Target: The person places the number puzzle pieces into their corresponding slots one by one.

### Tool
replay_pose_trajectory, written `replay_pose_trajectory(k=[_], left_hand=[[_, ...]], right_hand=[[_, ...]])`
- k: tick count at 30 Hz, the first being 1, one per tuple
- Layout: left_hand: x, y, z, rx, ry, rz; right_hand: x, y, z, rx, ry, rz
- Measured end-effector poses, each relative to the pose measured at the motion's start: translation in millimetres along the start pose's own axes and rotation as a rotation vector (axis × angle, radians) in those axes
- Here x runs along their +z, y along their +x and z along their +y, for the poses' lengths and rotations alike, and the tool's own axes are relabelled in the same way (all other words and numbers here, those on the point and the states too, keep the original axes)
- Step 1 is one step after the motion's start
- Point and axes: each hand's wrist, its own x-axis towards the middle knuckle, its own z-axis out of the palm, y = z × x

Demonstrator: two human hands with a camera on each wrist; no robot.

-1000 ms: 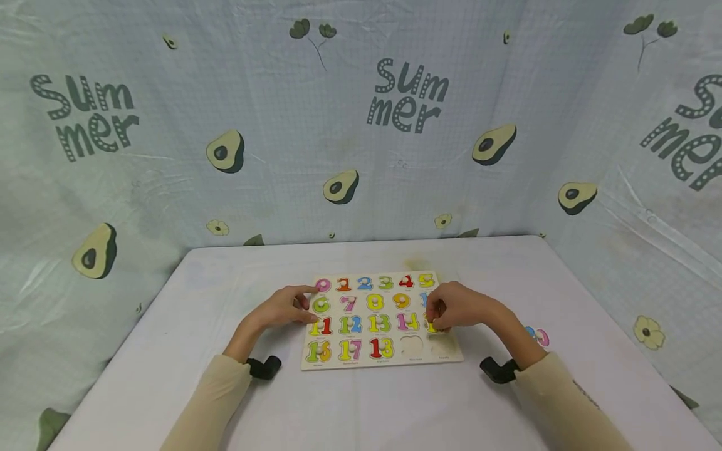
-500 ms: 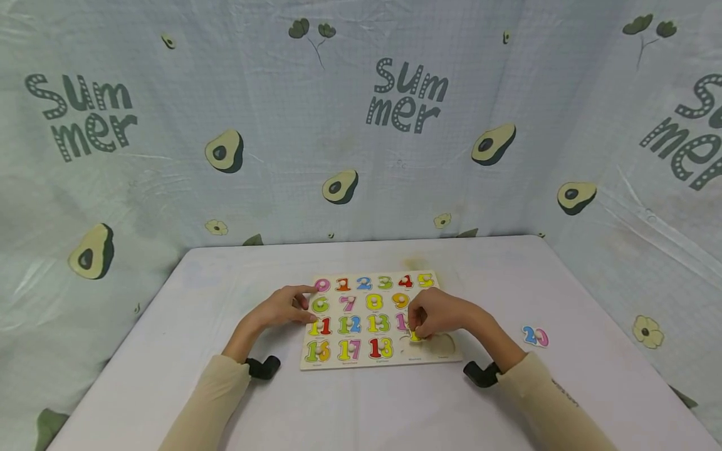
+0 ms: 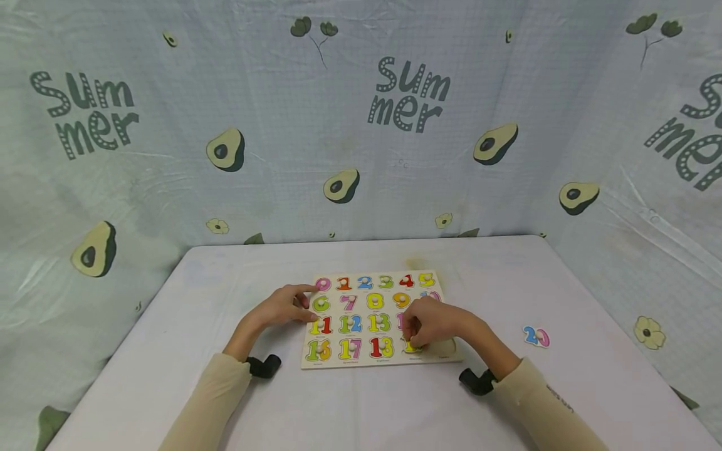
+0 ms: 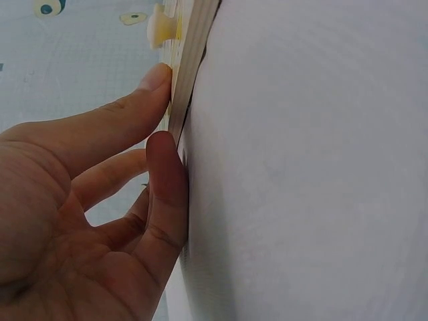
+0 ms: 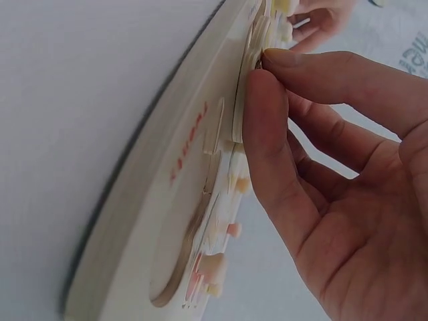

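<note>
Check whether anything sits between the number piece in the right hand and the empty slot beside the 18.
Nothing visible does. The right hand pinches the number piece right over the bottom-row slot next to the 18 on the puzzle board. The recess beneath looks bare in the right wrist view. The 20 lies apart on the table.

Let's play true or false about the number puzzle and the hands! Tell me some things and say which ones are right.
1. The right hand pinches a piece over the puzzle board. True.
2. The 20 piece sits in the board. False: it lies on the table, right of the board.
3. The left hand touches the board's left edge. True.
4. The left hand holds a piece up in the air. False: it holds no piece; its fingers rest at the board's edge.
5. The board's last slot, bottom right, is empty. True.
</note>
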Motion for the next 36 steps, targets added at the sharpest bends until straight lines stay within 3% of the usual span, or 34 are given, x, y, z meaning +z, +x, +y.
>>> replay_pose_trajectory(k=[8, 36], left_hand=[[-0.1, -1.3, 0.1, 0.029, 0.002, -0.005], [1.2, -0.8, -1.6, 0.014, -0.009, 0.003]], right_hand=[[1.2, 1.7, -1.4, -0.012, -0.007, -0.017], [6.7, 0.3, -3.3, -0.009, 0.006, -0.016]])
